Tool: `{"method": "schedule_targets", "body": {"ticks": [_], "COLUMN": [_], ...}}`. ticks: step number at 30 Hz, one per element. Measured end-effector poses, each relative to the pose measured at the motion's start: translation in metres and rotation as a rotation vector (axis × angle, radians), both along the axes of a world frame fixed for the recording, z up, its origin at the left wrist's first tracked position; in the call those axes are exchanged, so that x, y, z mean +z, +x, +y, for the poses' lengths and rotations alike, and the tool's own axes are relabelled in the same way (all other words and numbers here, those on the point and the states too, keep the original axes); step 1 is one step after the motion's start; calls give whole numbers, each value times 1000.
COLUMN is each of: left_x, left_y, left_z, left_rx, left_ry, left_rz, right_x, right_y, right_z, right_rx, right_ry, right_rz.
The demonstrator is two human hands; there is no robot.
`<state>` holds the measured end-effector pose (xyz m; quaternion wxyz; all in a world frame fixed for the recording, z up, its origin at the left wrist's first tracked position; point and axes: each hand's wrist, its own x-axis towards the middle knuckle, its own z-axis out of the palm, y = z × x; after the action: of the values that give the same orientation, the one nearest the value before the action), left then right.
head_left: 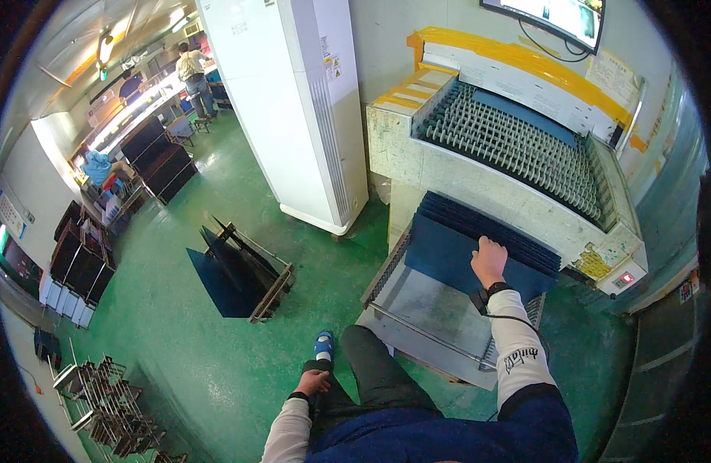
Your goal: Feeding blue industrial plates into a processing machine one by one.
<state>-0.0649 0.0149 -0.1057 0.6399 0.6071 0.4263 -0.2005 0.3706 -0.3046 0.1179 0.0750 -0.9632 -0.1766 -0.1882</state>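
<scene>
My right hand (489, 261) is closed at the top edge of the front dark blue panel (442, 248), which leans in a slotted rack (429, 332). Behind that sheet, several similar panels stand close together, their upper edges showing. The fingertips are partly hidden, but the grip seems to be on the front panel's edge. My left hand (314, 382) hangs low by my left thigh with its fingers curled in and nothing visible in them.
Beyond the rack stands a machine (510, 181) with rows of rollers and a blue panel (525, 116) at its back. A second rack (272, 297) with dark panels is on the green floor, left. A tall white cabinet (294, 108) stands behind. Two people (192, 73) are far left.
</scene>
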Motion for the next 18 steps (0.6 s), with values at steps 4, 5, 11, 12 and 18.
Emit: {"method": "schedule_targets", "body": {"ticks": [4, 5, 11, 12, 18], "left_x": [2, 2, -2, -2, -2], "left_y": [1, 1, 0, 0, 0], "left_z": [0, 0, 1, 1, -1], "left_rx": [11, 20, 32, 37, 59], "left_ry": [-20, -17, -21, -26, -59], "left_rz": [-1, 0, -10, -13, -34], "right_x": [0, 0, -2, -1, -1], "right_y": [0, 0, 1, 0, 1], "right_z": [0, 0, 0, 0, -1], "right_rx": [-2, -2, 10, 10, -1], "right_ry": [2, 3, 16, 13, -7], "right_rz": [2, 4, -16, -19, -9]}}
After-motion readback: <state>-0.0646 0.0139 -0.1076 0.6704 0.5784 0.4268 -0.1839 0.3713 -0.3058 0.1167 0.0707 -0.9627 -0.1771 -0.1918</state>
